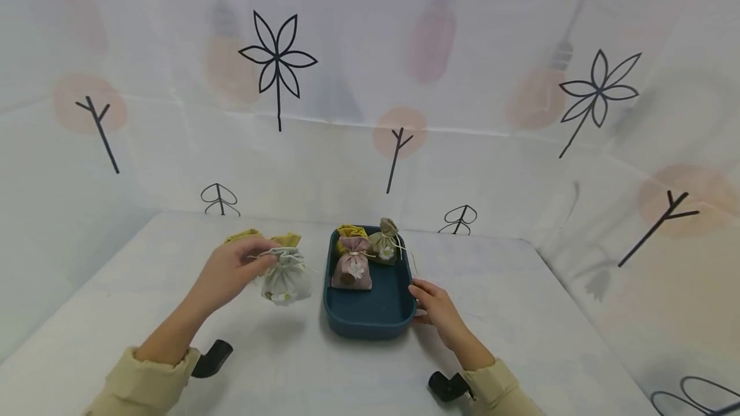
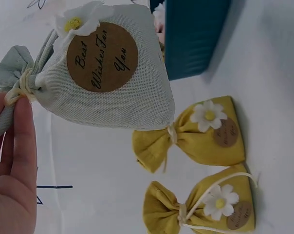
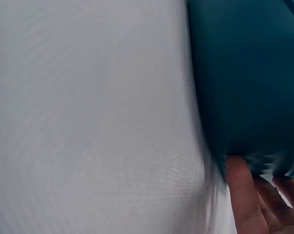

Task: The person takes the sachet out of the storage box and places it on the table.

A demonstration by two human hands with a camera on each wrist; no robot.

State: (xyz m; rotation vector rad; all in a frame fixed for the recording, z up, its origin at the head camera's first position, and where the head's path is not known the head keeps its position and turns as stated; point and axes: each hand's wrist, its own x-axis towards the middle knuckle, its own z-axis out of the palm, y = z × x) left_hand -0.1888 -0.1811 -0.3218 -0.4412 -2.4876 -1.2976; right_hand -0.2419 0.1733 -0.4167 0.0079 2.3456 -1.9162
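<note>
My left hand [image 1: 234,271] pinches a pale grey-green drawstring sachet [image 1: 286,280] by its tied neck, in the air left of the tray. In the left wrist view this sachet [image 2: 108,73] bears a white flower and a round brown label. My right hand [image 1: 437,309] touches the right side of the dark teal tray [image 1: 370,325]; its fingertips [image 3: 238,168] press on the tray wall. Inside the tray are a pink sachet [image 1: 354,265], an olive-brown sachet [image 1: 384,246] and a yellow sachet [image 1: 351,231] partly hidden behind the pink one.
Two yellow sachets, one upper [image 2: 210,131] and one lower [image 2: 210,204], lie on the white-covered table [image 1: 277,364] beyond my left hand. A printed white cloth [image 1: 347,108] stands behind the table. Black camera mounts, left [image 1: 212,358] and right [image 1: 448,387], sit by each wrist.
</note>
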